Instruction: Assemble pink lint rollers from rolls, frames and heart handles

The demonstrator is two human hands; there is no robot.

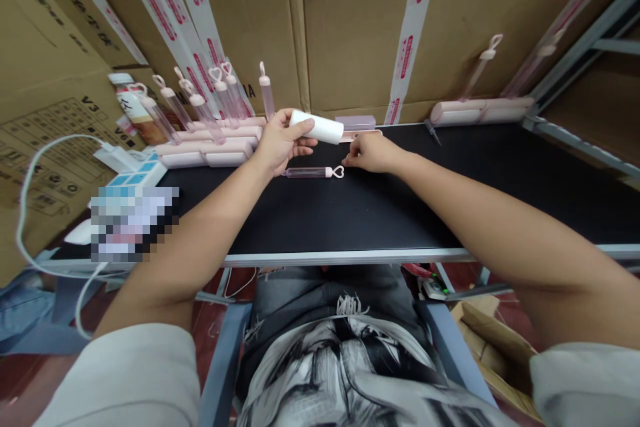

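Observation:
My left hand is wrapped around a plain white cylinder, holding it tilted slightly above the black tabletop. Just right of it, my right hand has its fingers curled together, and anything in them is hidden. Behind that hand, partly covered by it, lies a flat pale pink piece. In front of both hands a see-through pinkish tube with a white heart-shaped loop lies on its side; the loop is close to my right fingertips. Further back sits a small lilac block.
At the left, several pink cases lie among upright loop-topped tubes. Beside them are a bottle, a power strip and a cable. More pink cases lie back right, before the cardboard wall.

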